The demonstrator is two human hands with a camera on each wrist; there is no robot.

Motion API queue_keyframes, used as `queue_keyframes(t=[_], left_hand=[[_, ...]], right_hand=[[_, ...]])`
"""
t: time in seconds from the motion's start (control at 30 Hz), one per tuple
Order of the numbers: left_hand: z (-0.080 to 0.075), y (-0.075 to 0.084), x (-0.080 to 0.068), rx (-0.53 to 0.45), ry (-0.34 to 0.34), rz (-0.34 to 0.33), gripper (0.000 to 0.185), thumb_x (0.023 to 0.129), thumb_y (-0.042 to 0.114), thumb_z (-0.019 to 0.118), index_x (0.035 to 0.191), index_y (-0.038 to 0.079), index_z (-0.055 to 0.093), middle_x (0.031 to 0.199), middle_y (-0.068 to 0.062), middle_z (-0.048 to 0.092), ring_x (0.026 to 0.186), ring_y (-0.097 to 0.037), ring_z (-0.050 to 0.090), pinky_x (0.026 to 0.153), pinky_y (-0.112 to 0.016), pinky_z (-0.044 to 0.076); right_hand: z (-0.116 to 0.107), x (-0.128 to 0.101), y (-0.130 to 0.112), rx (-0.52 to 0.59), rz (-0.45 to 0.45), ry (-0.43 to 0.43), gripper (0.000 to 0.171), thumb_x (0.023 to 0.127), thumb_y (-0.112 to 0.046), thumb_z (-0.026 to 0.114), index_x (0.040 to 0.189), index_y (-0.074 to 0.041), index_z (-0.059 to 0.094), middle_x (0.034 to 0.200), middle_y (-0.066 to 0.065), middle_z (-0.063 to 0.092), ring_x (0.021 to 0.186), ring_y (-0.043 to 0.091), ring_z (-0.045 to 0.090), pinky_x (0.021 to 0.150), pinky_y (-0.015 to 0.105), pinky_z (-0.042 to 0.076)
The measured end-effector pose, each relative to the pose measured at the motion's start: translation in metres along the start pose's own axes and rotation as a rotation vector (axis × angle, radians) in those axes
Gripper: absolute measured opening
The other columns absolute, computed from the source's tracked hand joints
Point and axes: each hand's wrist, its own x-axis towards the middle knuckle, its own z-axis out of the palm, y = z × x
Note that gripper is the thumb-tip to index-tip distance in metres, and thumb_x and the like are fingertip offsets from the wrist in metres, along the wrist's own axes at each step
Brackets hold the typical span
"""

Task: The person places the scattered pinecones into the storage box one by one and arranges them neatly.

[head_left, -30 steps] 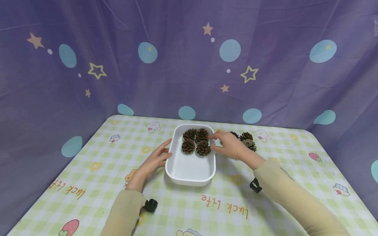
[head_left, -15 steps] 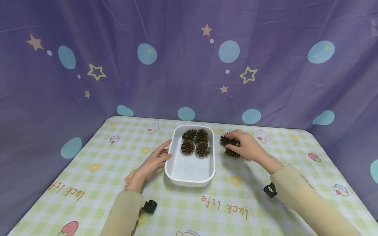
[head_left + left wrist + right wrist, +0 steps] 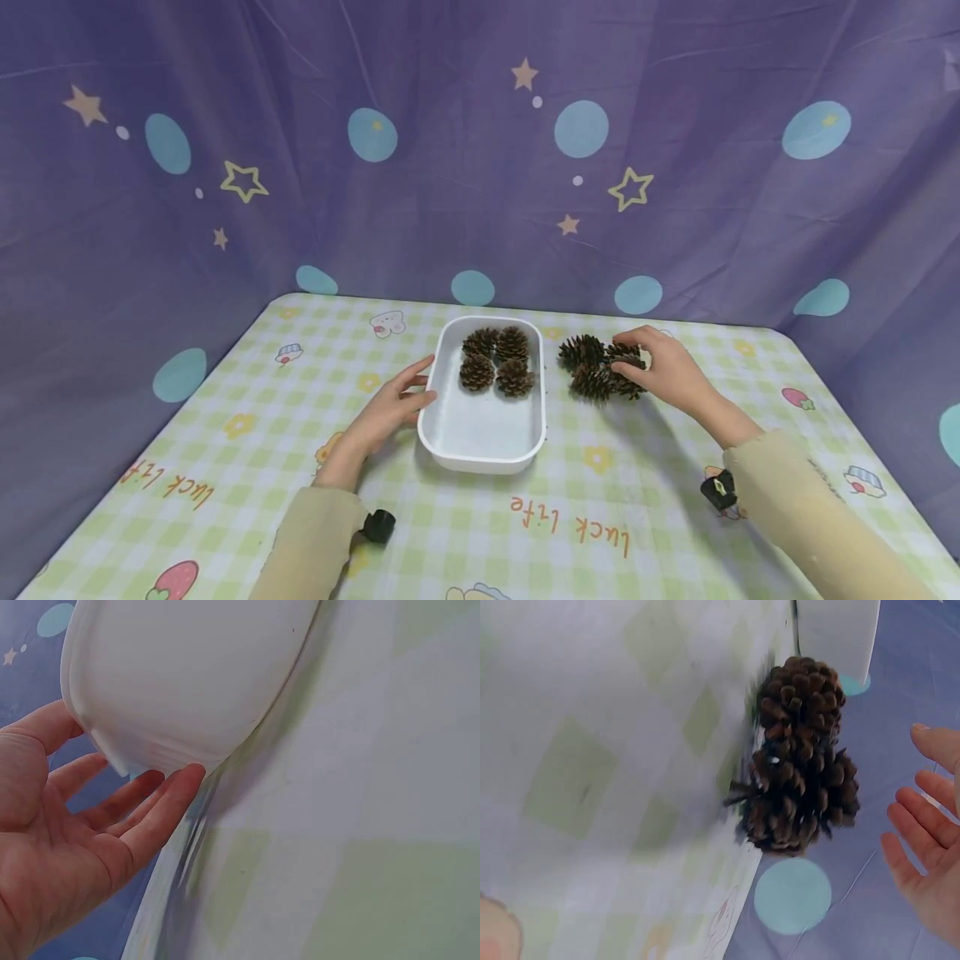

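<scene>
A white rectangular tray (image 3: 480, 429) sits mid-table with several brown pine cones (image 3: 477, 373) grouped at its far end. My left hand (image 3: 384, 415) touches the tray's left wall with extended fingers, and in the left wrist view its fingertips lie against the white side (image 3: 187, 682). To the right of the tray, more pine cones (image 3: 591, 382) stand in a cluster on the cloth. Above the right side of that cluster is my right hand (image 3: 671, 373), partly covering some cones. In the right wrist view its fingers are relaxed and apart from the pine cones (image 3: 802, 787).
A checked green and white cloth (image 3: 300, 508) with printed drawings covers the table. Behind it hangs a purple curtain (image 3: 465, 200) with stars and blue dots. Each wrist carries a small black camera, such as the left wrist camera (image 3: 379, 526).
My right hand has moved from the tray's right rim rightward to the far side of the loose pine cone cluster, uncovering its left cones. The left hand and tray stay in place.
</scene>
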Motion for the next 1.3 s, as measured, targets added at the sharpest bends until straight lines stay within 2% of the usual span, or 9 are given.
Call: queue_keyframes(t=[0.33,0.7,0.87,0.93,1.1,1.17,1.3], left_hand=[[-0.001,-0.001,0.001,-0.01,-0.004,-0.018,0.06,0.091,0.017,0.055,0.143,0.027,0.027,0.135,-0.018,0.038,0.114,-0.036,0.05,0.082,-0.039,0.053],[-0.002,-0.003,0.0,-0.006,-0.018,0.003,0.06,0.092,0.019,0.055,0.144,0.026,0.026,0.136,-0.019,0.037,0.115,-0.036,0.049,0.084,-0.038,0.053],[-0.002,-0.003,-0.001,-0.001,-0.023,0.009,0.063,0.09,0.02,0.057,0.144,0.028,0.026,0.137,-0.018,0.037,0.113,-0.036,0.05,0.084,-0.038,0.053],[-0.001,0.004,-0.005,0.002,-0.032,0.004,0.064,0.09,0.018,0.057,0.145,0.026,0.024,0.138,-0.019,0.035,0.113,-0.038,0.049,0.085,-0.04,0.052],[-0.001,0.002,-0.004,0.006,-0.049,0.005,0.067,0.09,0.016,0.057,0.146,0.025,0.021,0.139,-0.019,0.034,0.114,-0.04,0.048,0.084,-0.041,0.052],[-0.003,-0.004,-0.001,0.01,-0.05,0.013,0.068,0.089,0.017,0.058,0.145,0.028,0.021,0.138,-0.018,0.035,0.113,-0.038,0.049,0.083,-0.039,0.053],[-0.002,-0.004,-0.004,0.017,-0.046,0.015,0.067,0.089,0.019,0.059,0.144,0.03,0.023,0.138,-0.017,0.036,0.112,-0.033,0.051,0.083,-0.038,0.053]], right_hand=[[0.0,-0.014,0.018,0.004,0.071,-0.002,0.053,0.08,-0.031,0.069,0.123,-0.004,0.053,0.116,0.015,0.056,0.104,0.034,0.052,0.087,0.048,0.045],[0.006,-0.024,0.036,0.113,0.174,-0.012,0.066,0.08,-0.038,0.068,0.13,-0.001,0.045,0.125,0.019,0.05,0.11,0.035,0.049,0.09,0.048,0.044],[0.011,-0.027,0.043,0.18,0.23,-0.051,0.073,0.078,-0.04,0.069,0.132,0.0,0.041,0.129,0.019,0.048,0.112,0.035,0.049,0.092,0.049,0.044],[0.013,-0.028,0.045,0.204,0.254,-0.07,0.076,0.077,-0.042,0.069,0.134,0.0,0.039,0.131,0.02,0.046,0.113,0.036,0.048,0.093,0.049,0.043],[0.019,-0.03,0.05,0.256,0.309,-0.088,0.082,0.077,-0.044,0.069,0.138,-0.002,0.033,0.135,0.02,0.042,0.115,0.037,0.047,0.094,0.049,0.043],[0.022,-0.03,0.05,0.28,0.329,-0.089,0.082,0.077,-0.042,0.07,0.139,-0.003,0.033,0.136,0.02,0.04,0.115,0.038,0.046,0.093,0.049,0.044],[0.026,-0.029,0.049,0.317,0.358,-0.101,0.082,0.077,-0.04,0.071,0.139,-0.003,0.032,0.138,0.021,0.037,0.117,0.04,0.044,0.093,0.05,0.044]])
